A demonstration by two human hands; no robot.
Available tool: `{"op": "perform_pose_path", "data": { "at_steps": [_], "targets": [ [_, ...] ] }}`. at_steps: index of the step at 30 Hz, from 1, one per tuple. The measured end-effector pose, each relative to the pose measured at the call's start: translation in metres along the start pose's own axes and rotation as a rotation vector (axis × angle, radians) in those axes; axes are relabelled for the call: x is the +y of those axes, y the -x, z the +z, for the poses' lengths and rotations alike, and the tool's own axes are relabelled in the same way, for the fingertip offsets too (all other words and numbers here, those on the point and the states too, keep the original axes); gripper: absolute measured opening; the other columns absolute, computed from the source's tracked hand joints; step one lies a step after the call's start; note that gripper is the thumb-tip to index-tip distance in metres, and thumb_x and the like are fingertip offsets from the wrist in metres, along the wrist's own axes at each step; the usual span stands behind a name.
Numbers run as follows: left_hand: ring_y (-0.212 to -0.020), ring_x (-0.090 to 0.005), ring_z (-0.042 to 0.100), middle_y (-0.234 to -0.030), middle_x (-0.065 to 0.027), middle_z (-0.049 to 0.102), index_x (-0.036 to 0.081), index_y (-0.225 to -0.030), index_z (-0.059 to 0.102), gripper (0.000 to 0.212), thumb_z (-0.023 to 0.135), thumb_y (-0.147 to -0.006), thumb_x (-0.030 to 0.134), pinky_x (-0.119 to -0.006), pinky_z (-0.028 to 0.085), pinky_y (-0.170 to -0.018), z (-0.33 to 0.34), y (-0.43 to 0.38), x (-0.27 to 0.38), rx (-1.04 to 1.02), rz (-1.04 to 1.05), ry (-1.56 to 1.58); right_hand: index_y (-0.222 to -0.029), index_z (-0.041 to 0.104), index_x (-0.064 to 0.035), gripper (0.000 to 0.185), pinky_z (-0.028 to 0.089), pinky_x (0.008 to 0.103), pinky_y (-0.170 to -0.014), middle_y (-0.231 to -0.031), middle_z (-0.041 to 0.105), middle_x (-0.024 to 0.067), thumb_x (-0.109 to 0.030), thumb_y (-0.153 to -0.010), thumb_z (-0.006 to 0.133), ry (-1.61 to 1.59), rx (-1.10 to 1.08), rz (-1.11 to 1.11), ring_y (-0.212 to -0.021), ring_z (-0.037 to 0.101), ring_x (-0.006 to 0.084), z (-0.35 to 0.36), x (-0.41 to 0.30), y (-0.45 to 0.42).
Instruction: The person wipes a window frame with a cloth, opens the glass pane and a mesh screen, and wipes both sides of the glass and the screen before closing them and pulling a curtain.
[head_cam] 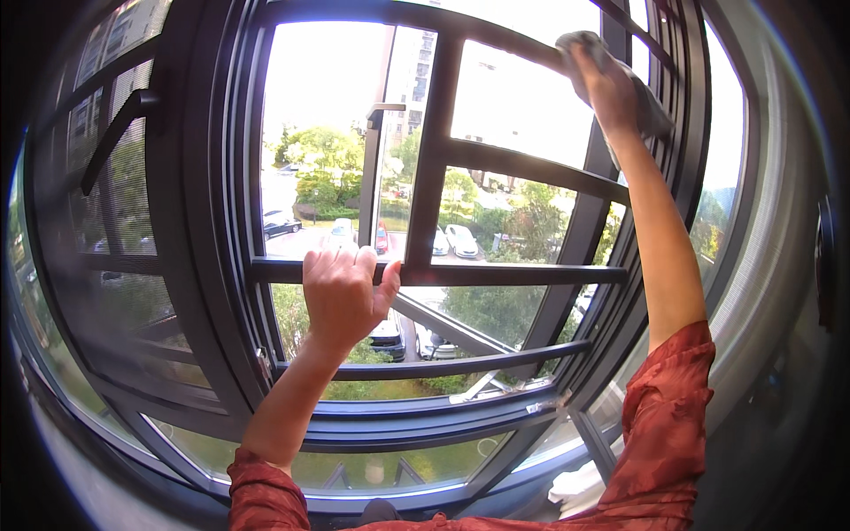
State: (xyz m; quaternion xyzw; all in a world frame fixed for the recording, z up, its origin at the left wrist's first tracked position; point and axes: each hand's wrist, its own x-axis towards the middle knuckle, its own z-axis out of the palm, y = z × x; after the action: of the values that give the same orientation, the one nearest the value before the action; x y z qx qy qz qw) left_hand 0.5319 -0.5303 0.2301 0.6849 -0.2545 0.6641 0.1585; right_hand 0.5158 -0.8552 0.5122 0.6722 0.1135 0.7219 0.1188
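My left hand [345,285] is closed over a dark horizontal guard bar [505,274] of the window, knuckles up and thumb at the right. High at the upper right, my right hand [604,89] holds a grey cloth [654,113] against the dark metal bars near the right side of the window frame. The cloth is bunched at my fingertips and hangs down beside my wrist; its outline is a little blurred. Between my arms, a pale window handle [387,107] shows on the sash outside the bars, which stands swung outward.
A screened panel [119,199] with a dark handle [119,133] stands at the left. Lower down are another guard bar [451,368], the window sill track [431,425] and a metal stay [481,388]. White fabric [574,491] lies at the lower right, near a pale curtain [764,265].
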Motion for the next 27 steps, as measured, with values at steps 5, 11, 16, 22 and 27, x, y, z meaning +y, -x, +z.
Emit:
{"op": "perform_pose_path", "data": {
  "at_steps": [5,11,16,22,27],
  "targets": [
    [-0.052,-0.0232,0.044,-0.053,-0.0071,0.047,0.008,-0.061,0.054,0.034,0.063,-0.083,0.033,-0.038,0.032,-0.061,-0.008,-0.001,-0.006,-0.080,-0.017,-0.013,-0.127,0.050,-0.0003,0.058,0.043,0.0413,-0.097,-0.132,0.048,0.0180,-0.040,-0.085,0.058,-1.599,-0.585,0.186,-0.119,0.048,0.0268,0.009,-0.119,-0.044],
    [-0.053,-0.0251,0.047,-0.056,-0.0080,0.049,0.008,-0.062,0.053,0.031,0.065,-0.080,0.029,-0.038,0.033,-0.060,-0.014,-0.006,-0.016,-0.140,-0.013,0.033,-0.114,0.058,-0.0079,0.025,0.054,0.0305,-0.070,-0.092,0.065,0.0120,-0.018,-0.091,0.056,-0.912,-0.412,0.269,-0.079,0.064,0.0174,-0.012,-0.145,-0.054],
    [-0.058,-0.0285,0.044,-0.061,-0.0096,0.045,0.007,-0.065,0.050,0.027,0.060,-0.082,0.026,-0.040,0.032,-0.061,-0.017,-0.012,-0.012,-0.200,-0.067,0.097,-0.117,0.064,-0.0165,0.028,0.053,0.0296,-0.071,-0.087,0.068,0.0100,-0.025,-0.092,0.056,-0.536,-0.357,0.421,-0.076,0.067,0.0177,-0.005,0.063,0.000],
    [-0.056,-0.0261,0.043,-0.058,-0.0075,0.042,0.008,-0.063,0.050,0.025,0.063,-0.076,0.025,-0.039,0.031,-0.061,-0.013,-0.017,-0.005,-0.211,-0.137,0.130,-0.104,0.067,0.0014,0.036,0.044,0.0273,-0.082,-0.090,0.068,0.0078,-0.030,-0.091,0.055,-0.572,-0.272,0.589,-0.086,0.063,0.0182,-0.030,0.095,0.013],
    [-0.056,-0.0255,0.043,-0.059,-0.0067,0.042,0.008,-0.064,0.051,0.025,0.064,-0.075,0.027,-0.038,0.032,-0.060,-0.013,-0.016,-0.009,-0.248,-0.160,0.140,-0.113,0.059,-0.0006,0.034,0.047,0.0233,-0.068,-0.089,0.065,0.0067,-0.024,-0.088,0.060,-0.944,-0.464,0.577,-0.078,0.062,0.0122,-0.023,-0.049,-0.024]
  ]
}}
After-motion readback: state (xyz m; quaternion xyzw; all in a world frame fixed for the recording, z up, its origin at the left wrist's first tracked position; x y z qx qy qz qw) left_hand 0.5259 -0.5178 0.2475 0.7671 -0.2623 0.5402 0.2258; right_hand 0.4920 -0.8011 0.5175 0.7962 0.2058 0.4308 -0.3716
